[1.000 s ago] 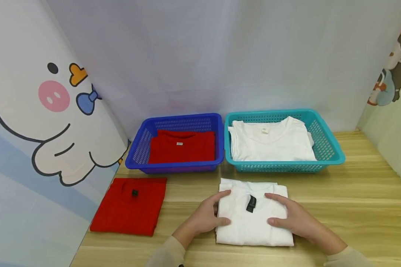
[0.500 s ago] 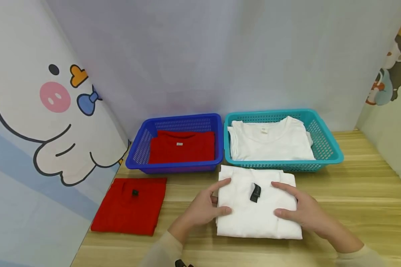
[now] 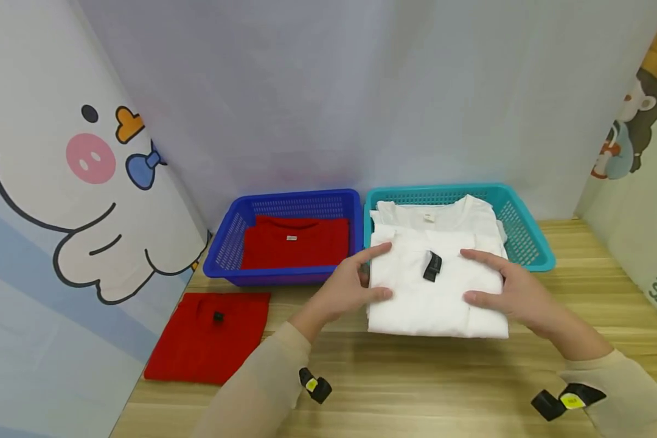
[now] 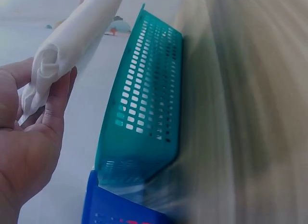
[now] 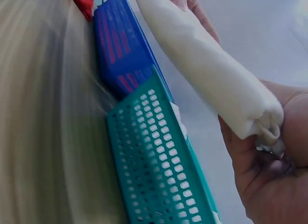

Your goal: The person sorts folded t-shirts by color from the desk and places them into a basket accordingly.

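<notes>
A folded white shirt with a black neck label hangs in the air between my hands, close in front of the teal basket. My left hand pinches its left edge, thumb on top and fingers beneath. At the opposite edge my right hand grips it the same way. Both wrist views show the folded layers of the white shirt end-on, well above the table. Inside the teal basket lies another folded white shirt, partly covered by the held one in the head view.
Left of the teal basket stands a blue basket holding a folded red shirt. Another folded red shirt with a black label lies on the wooden table at the left. A pale curtain hangs behind the baskets.
The folded white shirt has risen off the table and moved forward to the teal basket, both hands gripping it throughout. The red shirts and the baskets stay in place.
</notes>
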`<move>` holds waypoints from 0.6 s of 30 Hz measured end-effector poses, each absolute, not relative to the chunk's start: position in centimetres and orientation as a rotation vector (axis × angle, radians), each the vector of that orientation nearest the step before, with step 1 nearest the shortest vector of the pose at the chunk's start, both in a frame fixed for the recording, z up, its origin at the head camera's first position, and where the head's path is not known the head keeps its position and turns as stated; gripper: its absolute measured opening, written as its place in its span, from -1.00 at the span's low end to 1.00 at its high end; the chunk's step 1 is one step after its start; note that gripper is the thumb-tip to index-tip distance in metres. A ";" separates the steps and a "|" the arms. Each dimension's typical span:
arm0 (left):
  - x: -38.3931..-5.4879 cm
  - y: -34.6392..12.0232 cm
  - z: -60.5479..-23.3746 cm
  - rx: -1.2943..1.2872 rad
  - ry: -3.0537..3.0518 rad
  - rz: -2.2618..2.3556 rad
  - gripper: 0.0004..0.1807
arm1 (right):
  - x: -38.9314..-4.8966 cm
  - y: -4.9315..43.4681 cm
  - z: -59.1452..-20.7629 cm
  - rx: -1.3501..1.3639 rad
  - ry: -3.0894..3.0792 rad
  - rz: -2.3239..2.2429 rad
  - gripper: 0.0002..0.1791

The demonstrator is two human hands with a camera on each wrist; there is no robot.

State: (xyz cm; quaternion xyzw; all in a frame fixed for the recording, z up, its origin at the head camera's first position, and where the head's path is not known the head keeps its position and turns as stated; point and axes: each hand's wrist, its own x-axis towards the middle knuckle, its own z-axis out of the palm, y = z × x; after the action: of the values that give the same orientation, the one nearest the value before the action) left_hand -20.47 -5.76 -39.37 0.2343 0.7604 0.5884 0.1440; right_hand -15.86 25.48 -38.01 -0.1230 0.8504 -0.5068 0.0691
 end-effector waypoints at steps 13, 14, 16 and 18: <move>-27.6 -1.8 -37.1 0.615 2.234 1.646 -0.12 | -23.1 29.0 -35.4 -0.352 2.557 -1.486 -0.14; -28.1 -1.5 -37.1 0.609 2.245 1.641 -0.13 | -23.6 29.1 -35.4 -0.343 2.552 -1.485 -0.14; -28.9 -1.2 -37.2 0.582 2.262 1.634 -0.13 | -24.5 29.4 -35.5 -0.329 2.554 -1.468 -0.12; -29.5 -0.9 -37.4 0.556 2.261 1.639 -0.14 | -25.3 29.6 -35.6 -0.304 2.541 -1.466 -0.10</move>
State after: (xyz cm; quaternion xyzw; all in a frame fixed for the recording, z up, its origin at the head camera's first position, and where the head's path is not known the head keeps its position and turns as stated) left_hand -29.48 -0.86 -37.37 0.1931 0.7855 0.5695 0.1464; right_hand -25.27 29.61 -35.60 -0.1027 0.8576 -0.4947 0.0963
